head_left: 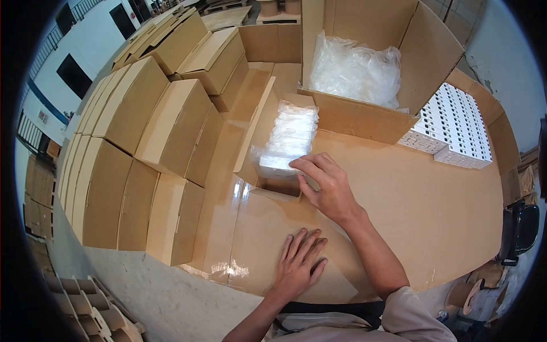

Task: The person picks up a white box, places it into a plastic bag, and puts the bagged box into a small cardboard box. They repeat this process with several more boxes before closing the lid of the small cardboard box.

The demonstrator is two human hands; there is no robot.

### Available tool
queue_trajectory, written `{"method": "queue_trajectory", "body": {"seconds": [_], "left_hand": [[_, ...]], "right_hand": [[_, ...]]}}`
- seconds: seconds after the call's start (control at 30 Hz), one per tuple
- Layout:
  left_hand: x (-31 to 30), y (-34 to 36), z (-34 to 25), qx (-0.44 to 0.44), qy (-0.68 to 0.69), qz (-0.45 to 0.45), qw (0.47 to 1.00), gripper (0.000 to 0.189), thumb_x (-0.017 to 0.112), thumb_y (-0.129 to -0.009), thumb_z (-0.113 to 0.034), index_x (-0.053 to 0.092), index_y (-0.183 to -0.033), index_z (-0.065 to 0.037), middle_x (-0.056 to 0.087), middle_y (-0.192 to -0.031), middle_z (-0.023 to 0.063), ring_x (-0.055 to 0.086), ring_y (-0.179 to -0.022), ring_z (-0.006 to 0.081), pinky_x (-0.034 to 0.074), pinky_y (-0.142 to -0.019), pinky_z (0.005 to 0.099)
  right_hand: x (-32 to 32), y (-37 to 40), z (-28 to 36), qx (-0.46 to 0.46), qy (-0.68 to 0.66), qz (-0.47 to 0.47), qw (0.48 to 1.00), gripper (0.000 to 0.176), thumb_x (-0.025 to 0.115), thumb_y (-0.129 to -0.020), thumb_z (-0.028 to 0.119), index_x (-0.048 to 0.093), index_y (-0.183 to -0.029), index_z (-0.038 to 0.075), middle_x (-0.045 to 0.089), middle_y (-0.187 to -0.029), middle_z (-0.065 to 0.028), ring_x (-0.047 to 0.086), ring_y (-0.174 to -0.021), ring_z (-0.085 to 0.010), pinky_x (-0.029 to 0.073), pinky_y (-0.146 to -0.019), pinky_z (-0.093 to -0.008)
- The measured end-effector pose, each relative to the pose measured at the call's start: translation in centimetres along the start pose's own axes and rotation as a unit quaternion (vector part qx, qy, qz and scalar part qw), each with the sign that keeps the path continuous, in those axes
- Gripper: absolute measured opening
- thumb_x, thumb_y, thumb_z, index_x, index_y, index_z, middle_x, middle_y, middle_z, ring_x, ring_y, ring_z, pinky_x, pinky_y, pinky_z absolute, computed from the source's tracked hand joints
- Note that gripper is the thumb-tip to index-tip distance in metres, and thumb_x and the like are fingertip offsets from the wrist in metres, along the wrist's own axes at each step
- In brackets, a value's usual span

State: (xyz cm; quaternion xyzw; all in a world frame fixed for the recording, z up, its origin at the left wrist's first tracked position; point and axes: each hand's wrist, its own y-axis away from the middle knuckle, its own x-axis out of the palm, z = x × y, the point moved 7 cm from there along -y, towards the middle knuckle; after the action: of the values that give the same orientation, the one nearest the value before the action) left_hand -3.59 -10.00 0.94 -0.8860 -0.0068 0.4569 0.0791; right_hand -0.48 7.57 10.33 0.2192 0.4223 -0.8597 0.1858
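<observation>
closed cartons [171, 131]: rows along the left edge of the table [427, 216]
large open carton [353, 122]: far edge, holding clear plastic bags [356, 71]
white boxes [456, 125]: far right corner

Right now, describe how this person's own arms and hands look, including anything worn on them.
The left hand and the right hand are both bare, with no gloves, rings or watch visible. Both forearms are uncovered. A loose, pale beige short sleeve covers the right upper arm at the bottom edge of the view. No sleeve shows on the left arm.
</observation>
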Motion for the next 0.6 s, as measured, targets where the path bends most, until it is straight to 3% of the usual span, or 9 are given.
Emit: {"method": "queue_trajectory", "body": {"seconds": [0.3, 0.6], "left_hand": [[0.3, 0.0, 0.1, 0.001, -0.002, 0.004, 1.000, 0.046, 0.071, -0.092, -0.032, 0.063, -0.135, -0.016, 0.052, -0.150, 0.0062, 0.042, -0.143, 0.0327, 0.031, -0.119, 0.0549], [0.3, -0.1, 0.1, -0.005, -0.002, 0.009, 1.000, 0.047, 0.072, -0.092, -0.033, 0.065, -0.134, -0.014, 0.053, -0.148, 0.0086, 0.041, -0.143, 0.0339, 0.030, -0.119, 0.0556]], "right_hand": [[1.2, -0.1, -0.7, 0.081, 0.010, 0.045, 0.996, 0.034, 0.075, -0.078, -0.005, 0.068, -0.108, 0.008, 0.060, -0.109, -0.0121, 0.064, -0.095, -0.0314, 0.056, -0.082, -0.0406], [2.5, -0.9, -0.1, 0.094, 0.110, 0.056, 0.988, 0.022, 0.074, -0.076, -0.002, 0.065, -0.095, 0.004, 0.056, -0.097, -0.0129, 0.058, -0.094, -0.0306, 0.051, -0.083, -0.0427]]}}
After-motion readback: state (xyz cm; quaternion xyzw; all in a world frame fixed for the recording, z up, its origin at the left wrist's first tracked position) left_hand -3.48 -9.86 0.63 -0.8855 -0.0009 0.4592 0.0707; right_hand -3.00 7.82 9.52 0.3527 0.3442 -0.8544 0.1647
